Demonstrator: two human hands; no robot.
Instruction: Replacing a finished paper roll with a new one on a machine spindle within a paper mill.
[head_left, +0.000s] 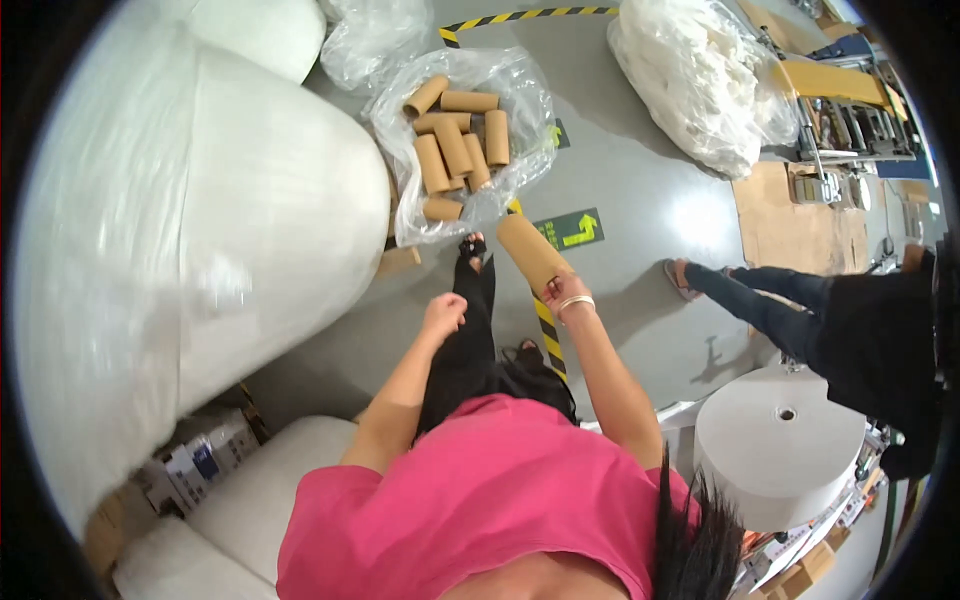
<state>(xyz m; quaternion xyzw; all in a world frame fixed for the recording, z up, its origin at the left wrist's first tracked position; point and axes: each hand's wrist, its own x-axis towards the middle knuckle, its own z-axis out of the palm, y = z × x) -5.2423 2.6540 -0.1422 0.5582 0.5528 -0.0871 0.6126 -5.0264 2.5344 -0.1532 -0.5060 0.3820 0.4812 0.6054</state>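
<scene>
Head view: the right hand (pixel 565 293) is clamped around the lower end of a brown cardboard tube (pixel 532 253), held tilted above the grey floor (pixel 650 200). The left hand (pixel 444 315) is curled into a loose fist, holding nothing, just beside the right. More cardboard tubes (pixel 455 145) lie in a clear plastic bag (pixel 520 85) ahead. A large white roll (pixel 200 230) stands to the left.
</scene>
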